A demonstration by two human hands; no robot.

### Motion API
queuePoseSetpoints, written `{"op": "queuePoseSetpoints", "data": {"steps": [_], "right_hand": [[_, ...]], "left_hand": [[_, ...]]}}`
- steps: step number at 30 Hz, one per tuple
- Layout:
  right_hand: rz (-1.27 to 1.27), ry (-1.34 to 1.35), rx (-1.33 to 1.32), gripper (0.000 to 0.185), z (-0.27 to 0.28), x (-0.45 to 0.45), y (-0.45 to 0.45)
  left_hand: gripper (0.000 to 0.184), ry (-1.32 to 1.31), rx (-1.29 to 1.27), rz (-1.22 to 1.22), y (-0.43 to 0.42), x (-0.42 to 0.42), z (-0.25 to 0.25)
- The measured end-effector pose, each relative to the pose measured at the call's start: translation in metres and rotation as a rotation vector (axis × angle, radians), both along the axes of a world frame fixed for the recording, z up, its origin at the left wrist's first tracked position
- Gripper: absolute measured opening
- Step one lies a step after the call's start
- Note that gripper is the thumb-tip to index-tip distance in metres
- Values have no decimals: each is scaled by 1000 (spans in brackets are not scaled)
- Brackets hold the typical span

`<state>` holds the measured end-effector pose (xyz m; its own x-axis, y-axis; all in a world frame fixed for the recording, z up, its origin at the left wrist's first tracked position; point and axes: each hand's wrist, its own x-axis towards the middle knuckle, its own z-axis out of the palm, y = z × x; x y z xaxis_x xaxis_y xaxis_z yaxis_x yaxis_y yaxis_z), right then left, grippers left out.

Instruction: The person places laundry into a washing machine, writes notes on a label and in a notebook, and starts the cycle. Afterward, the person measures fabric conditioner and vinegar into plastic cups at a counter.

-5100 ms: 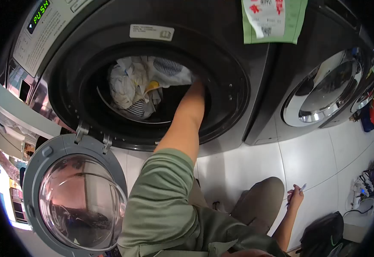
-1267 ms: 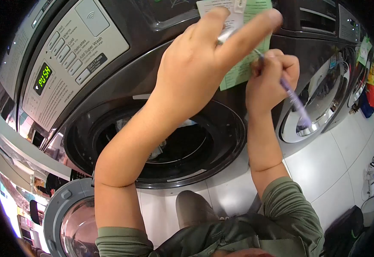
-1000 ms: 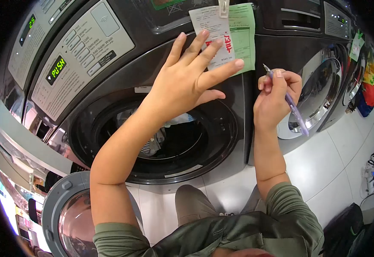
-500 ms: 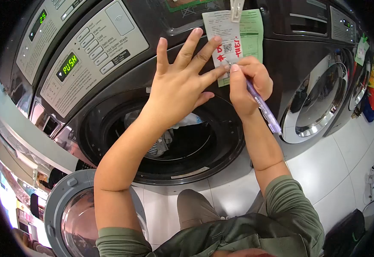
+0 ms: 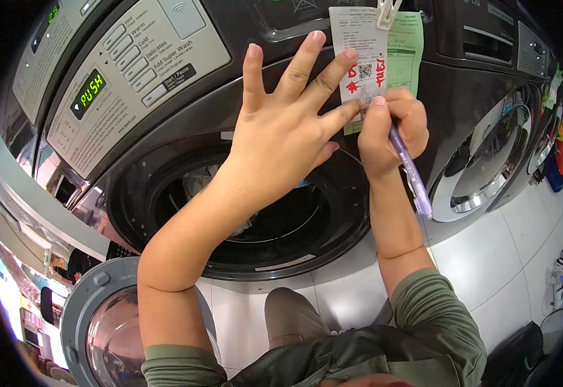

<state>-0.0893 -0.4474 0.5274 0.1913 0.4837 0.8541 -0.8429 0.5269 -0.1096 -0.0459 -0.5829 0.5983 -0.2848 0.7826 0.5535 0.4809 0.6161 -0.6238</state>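
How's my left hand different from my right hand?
Your left hand has its fingers spread, while your right hand has its fingers curled. The left hand shows nothing in its grasp; the right hand grips a purple pen. Both are bare and up at the white slip.

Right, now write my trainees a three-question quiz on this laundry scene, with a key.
1. Which hand grips the purple pen? A: left. B: right. C: neither.
2. True or false: the round washer door at lower left stands open.
3. Fill in: the green display beside the Start/Pause button reads ____.

Key: 1. B, the right hand. 2. True. 3. PUSH.
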Motion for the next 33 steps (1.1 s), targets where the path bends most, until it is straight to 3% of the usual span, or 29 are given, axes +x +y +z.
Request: {"op": "queuePoseSetpoints", "data": {"steps": [2,4,6,10,19,21,22,24,28,29,30,32,33], "right_hand": [[37,29,-53,17,1,-1,-1],[-109,17,-12,17,0,-1,0],[11,12,-39,17,-3,1,2],[-78,24,57,18,-5,0,1],[32,-27,-87,18,-2,3,-1],[17,-110,-42,16,-2,7,6],[111,-95,-108,14,-4,4,12],[798,-29,-458,13,4,30,18],[201,-319,-403,7,-57,96,51],[223,-431,-353,5,-84,117,60],[242,-550,-325,6,-113,143,70],[-41,-738,-297,11,-176,202,101],[-83,-855,-480,11,-206,237,113]], "left_hand": [[53,-9,9,-12,0,0,1],[52,-22,14,-23,0,0,0],[44,-7,66,-127,0,-1,0],[42,-10,51,-116,1,2,2],[39,-14,55,-112,2,5,4],[39,-33,5,2,3,10,5],[40,-27,0,7,3,13,5],[39,8,10,-48,6,18,7],[39,52,-44,45,20,41,9],[41,65,-25,5,27,48,3],[43,47,21,-71,37,59,-6],[43,19,46,-317,55,78,-34],[43,-69,55,-476,58,83,-57]]}}
